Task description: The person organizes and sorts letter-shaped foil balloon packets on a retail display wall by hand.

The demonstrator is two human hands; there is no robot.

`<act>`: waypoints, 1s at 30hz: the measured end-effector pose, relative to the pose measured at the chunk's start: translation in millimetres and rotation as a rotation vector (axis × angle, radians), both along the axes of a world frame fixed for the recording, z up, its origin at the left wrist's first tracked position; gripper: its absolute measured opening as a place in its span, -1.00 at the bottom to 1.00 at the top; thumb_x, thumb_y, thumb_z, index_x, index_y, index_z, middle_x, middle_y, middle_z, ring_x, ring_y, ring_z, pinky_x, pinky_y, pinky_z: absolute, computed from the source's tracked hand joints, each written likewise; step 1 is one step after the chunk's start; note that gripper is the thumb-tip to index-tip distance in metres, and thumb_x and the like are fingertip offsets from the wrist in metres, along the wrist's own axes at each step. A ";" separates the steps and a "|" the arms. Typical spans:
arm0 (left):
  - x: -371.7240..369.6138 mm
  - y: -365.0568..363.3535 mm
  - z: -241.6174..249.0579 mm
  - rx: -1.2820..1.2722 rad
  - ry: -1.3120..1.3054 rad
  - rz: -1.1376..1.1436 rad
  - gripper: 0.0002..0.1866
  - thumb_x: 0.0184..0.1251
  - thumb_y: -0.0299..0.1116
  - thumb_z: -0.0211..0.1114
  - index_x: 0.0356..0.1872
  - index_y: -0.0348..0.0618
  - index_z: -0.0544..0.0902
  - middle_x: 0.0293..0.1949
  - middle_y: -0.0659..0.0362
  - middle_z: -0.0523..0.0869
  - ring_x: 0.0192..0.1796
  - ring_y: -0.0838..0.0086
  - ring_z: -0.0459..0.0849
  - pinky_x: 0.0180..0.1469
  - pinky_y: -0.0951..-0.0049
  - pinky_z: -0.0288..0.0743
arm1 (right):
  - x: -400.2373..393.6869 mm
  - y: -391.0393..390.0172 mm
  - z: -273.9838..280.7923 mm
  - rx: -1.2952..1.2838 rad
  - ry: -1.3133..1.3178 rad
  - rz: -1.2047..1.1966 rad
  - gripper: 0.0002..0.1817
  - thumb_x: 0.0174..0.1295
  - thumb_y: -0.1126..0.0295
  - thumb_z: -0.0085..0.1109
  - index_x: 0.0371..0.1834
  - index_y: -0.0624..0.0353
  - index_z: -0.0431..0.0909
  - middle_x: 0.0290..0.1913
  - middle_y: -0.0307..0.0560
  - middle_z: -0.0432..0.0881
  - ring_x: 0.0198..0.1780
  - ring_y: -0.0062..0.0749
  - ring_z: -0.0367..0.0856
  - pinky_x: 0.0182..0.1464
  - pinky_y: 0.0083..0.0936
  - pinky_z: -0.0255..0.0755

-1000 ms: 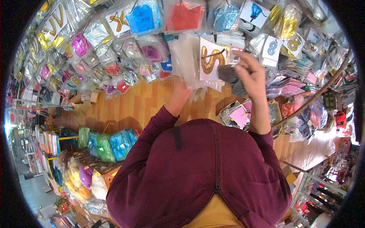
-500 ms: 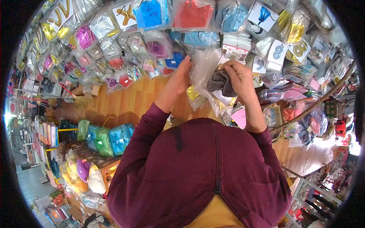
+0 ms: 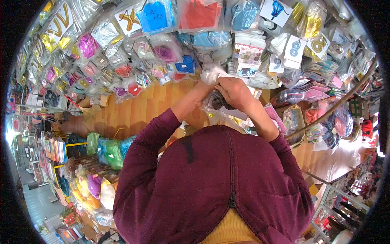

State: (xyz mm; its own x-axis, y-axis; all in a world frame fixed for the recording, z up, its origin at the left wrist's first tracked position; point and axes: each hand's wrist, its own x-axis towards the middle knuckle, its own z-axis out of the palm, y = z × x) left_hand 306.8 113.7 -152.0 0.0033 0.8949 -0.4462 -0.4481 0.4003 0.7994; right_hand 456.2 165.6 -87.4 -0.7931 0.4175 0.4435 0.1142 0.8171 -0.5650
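My left hand [image 3: 199, 93] and my right hand [image 3: 235, 92] meet in front of my chest, fingertips almost touching. A dark grey cloth [image 3: 221, 101] hangs crumpled beneath my right fingers, which are closed on it. Clear plastic packets [image 3: 210, 74] bunch up around both hands, and my left fingers are closed on their film. My hands hide part of the cloth and the packets. Behind them hangs a stack of printed cards in clear sleeves [image 3: 248, 51].
Bagged foil balloons, among them a blue one [image 3: 155, 17] and a red one [image 3: 200, 15], cover the display ahead. A long brown stick [image 3: 339, 105] slants at the right. Green and blue bags [image 3: 110, 150] stand at the left over the wooden floor [image 3: 148, 103].
My right hand has moved left and slightly down with the grey cloth, and my left hand has come down towards it. The left fingers, upright before, are now bent in at the plastic.
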 end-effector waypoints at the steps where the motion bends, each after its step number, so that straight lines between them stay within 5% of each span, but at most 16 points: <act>1: 1.1 -3.2 -4.5 -0.007 -0.002 -0.005 -0.59 0.14 -0.28 0.21 -0.01 -0.21 0.41 -0.13 0.16 0.54 -0.14 0.48 0.55 -0.21 0.46 0.49 | 0.5 -2.7 0.2 -0.007 -0.002 -0.005 -0.91 0.07 0.46 0.04 -0.45 0.25 0.39 -0.52 0.09 0.47 -0.41 0.02 0.46 -0.39 -0.26 0.33; 3: 2.3 -10.0 -11.2 0.136 -0.059 0.012 -0.63 0.14 -0.36 0.19 -0.02 -0.21 0.41 -0.15 0.17 0.55 -0.15 0.49 0.56 -0.22 0.46 0.50 | -2.1 -8.2 1.3 0.043 -0.028 -0.026 -0.90 0.07 0.46 0.04 -0.47 0.25 0.37 -0.53 0.09 0.45 -0.42 0.02 0.46 -0.39 -0.25 0.33; 10: -1.2 -14.3 -26.0 0.055 -0.233 0.086 -0.66 0.17 -0.48 0.12 0.00 -0.22 0.39 -0.14 0.15 0.55 -0.13 0.47 0.57 -0.16 0.47 0.52 | -3.5 -14.0 17.3 -0.060 0.050 -0.007 -0.89 0.04 0.45 0.09 -0.39 0.23 0.45 -0.46 0.05 0.51 -0.37 -0.03 0.49 -0.36 -0.34 0.37; 12: -0.1 -18.2 -22.3 0.142 -0.305 0.143 -0.66 0.20 -0.46 0.09 0.02 -0.21 0.38 -0.11 0.13 0.55 -0.12 0.43 0.58 -0.09 0.42 0.51 | 12.9 -12.9 45.7 -0.083 0.236 -0.103 -0.86 0.01 0.42 0.14 -0.35 0.19 0.50 -0.40 0.10 0.55 -0.37 -0.03 0.52 -0.34 -0.36 0.40; 13: -2.2 -18.4 -24.8 0.144 -0.304 0.149 -0.66 0.20 -0.46 0.09 0.02 -0.21 0.38 -0.11 0.13 0.55 -0.12 0.43 0.58 -0.09 0.42 0.51 | 31.0 -13.8 64.3 -0.162 0.258 -0.298 -0.89 0.01 0.48 0.14 -0.37 0.20 0.54 -0.34 0.01 0.59 -0.37 -0.22 0.56 -0.29 -0.48 0.41; 14: -4.5 -19.6 -31.2 0.087 -0.359 0.208 -0.66 0.22 -0.44 0.06 0.03 -0.20 0.37 -0.09 0.12 0.54 -0.11 0.40 0.58 -0.06 0.37 0.50 | 44.5 -10.7 75.0 -0.184 0.452 -0.485 -0.95 0.06 0.51 0.08 -0.42 0.23 0.53 -0.37 -0.09 0.60 -0.36 -0.45 0.54 -0.26 -0.53 0.40; 16: -8.5 -19.1 -45.7 0.049 -0.475 0.245 -0.67 0.26 -0.41 0.01 0.06 -0.19 0.36 -0.05 0.10 0.53 -0.06 0.33 0.56 0.03 0.29 0.45 | 63.7 8.6 93.9 -0.144 0.863 -0.756 -0.87 0.19 0.49 -0.04 -0.42 0.27 0.50 -0.34 -0.14 0.57 -0.33 -0.53 0.50 -0.26 -0.58 0.39; 17: -7.3 -19.9 -42.1 0.050 -0.478 0.240 -0.67 0.26 -0.41 0.01 0.06 -0.19 0.36 -0.05 0.10 0.53 -0.06 0.33 0.56 0.03 0.29 0.45 | 73.2 21.3 85.9 -0.410 1.139 -0.564 -0.86 0.20 0.48 -0.07 -0.32 0.28 0.50 -0.31 -0.15 0.56 -0.31 -0.51 0.49 -0.19 -0.57 0.37; 19: -3.6 -20.9 -32.5 0.113 -0.549 0.293 -0.63 0.28 -0.32 0.00 0.11 -0.11 0.33 0.04 0.11 0.47 0.05 0.28 0.48 0.08 0.19 0.40 | 73.9 31.9 68.9 -0.530 1.118 -0.666 -0.84 0.21 0.46 -0.07 -0.26 0.28 0.48 -0.29 -0.19 0.55 -0.25 -0.50 0.47 -0.13 -0.55 0.35; 21: 2.4 -18.1 -21.3 0.181 -0.597 0.259 -0.63 0.28 -0.33 0.00 0.10 -0.16 0.33 0.02 0.10 0.48 0.03 0.31 0.50 0.07 0.25 0.41 | 51.0 12.7 59.2 -0.407 0.545 -0.808 -0.81 0.20 0.43 -0.03 -0.18 0.25 0.48 -0.22 -0.10 0.54 -0.16 -0.35 0.49 -0.04 -0.46 0.34; 23: 3.1 -15.6 -22.6 0.242 -0.641 0.221 -0.64 0.28 -0.34 0.00 0.08 -0.20 0.33 0.01 0.10 0.49 0.01 0.34 0.51 0.05 0.30 0.43 | 20.1 4.1 -4.6 -0.316 0.298 -0.520 -0.76 0.12 0.44 0.03 -0.12 0.19 0.47 -0.11 0.02 0.51 -0.01 -0.14 0.44 0.03 -0.37 0.30; 25: 2.4 -17.4 -24.7 0.412 -0.623 0.104 -0.61 0.30 -0.26 -0.01 0.12 -0.17 0.30 0.03 0.12 0.47 0.04 0.34 0.49 0.06 0.29 0.42 | -7.9 -13.0 -17.4 0.297 0.134 -0.314 -0.65 -0.01 0.46 0.07 -0.07 0.16 0.45 0.01 0.08 0.43 0.10 0.00 0.33 0.10 -0.26 0.23; 26: 9.1 -16.1 -13.9 0.194 -0.458 0.292 -0.58 0.31 -0.22 -0.01 0.14 -0.14 0.28 0.04 0.14 0.46 0.06 0.36 0.47 0.07 0.28 0.41 | -6.1 -13.8 -16.5 0.294 0.138 -0.325 -0.65 -0.01 0.46 0.07 -0.07 0.16 0.45 0.01 0.08 0.43 0.10 0.00 0.33 0.10 -0.26 0.23; 30: 12.2 -19.9 -4.7 0.315 -0.386 0.278 -0.56 0.32 -0.17 -0.05 0.15 -0.15 0.27 0.09 0.10 0.42 0.11 0.32 0.42 0.15 0.23 0.32 | 1.8 -2.8 3.9 0.384 0.076 -0.346 -0.60 -0.09 0.45 0.08 -0.09 0.21 0.43 0.10 0.03 0.37 0.16 0.00 0.27 0.11 -0.20 0.20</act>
State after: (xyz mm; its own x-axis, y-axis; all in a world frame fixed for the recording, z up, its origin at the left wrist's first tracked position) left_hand 319.0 93.8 -156.7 -0.1417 0.9751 -0.1705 -0.7855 -0.0060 0.6188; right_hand 458.1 162.9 -83.6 -0.5971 0.4451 0.6673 0.3844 0.8890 -0.2490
